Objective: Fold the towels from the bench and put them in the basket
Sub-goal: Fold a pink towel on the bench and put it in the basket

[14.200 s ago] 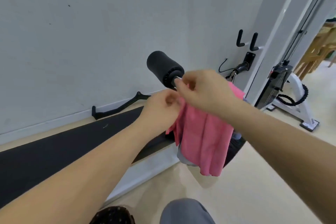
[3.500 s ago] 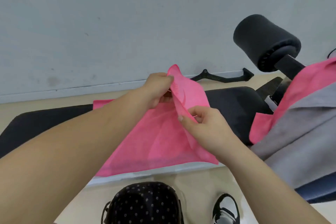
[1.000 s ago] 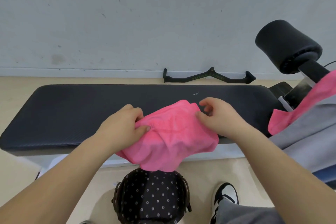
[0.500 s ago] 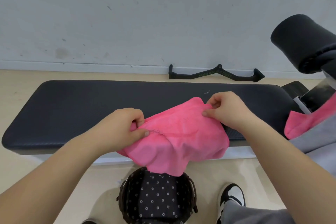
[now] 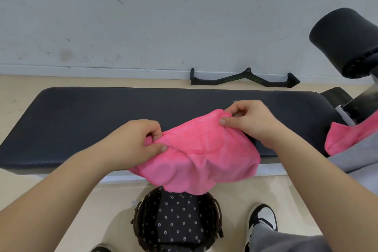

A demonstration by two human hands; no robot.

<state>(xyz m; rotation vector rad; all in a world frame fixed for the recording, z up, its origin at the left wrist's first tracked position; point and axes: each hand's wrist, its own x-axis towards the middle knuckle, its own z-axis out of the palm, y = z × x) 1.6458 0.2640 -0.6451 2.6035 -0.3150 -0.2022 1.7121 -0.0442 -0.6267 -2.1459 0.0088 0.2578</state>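
Across the middle, a long black desk point(image 5: 102, 120). At its right end, more towels point(image 5: 343, 137), pink and grey. Over the desk's near edge, a bunched pink towel point(image 5: 200, 153), sagging toward the dotted basket point(image 5: 136, 223) on the floor just below. Pinching its left edge, the left grip point(image 5: 133, 141); pinching its top right corner, the right grip point(image 5: 251, 120), both curled tight on cloth.

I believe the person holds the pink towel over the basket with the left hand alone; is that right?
Not quite: both hands hold it. In the head view the left hand pinches the pink towel at its left edge and the right hand pinches its upper right corner. It does hang over the basket.
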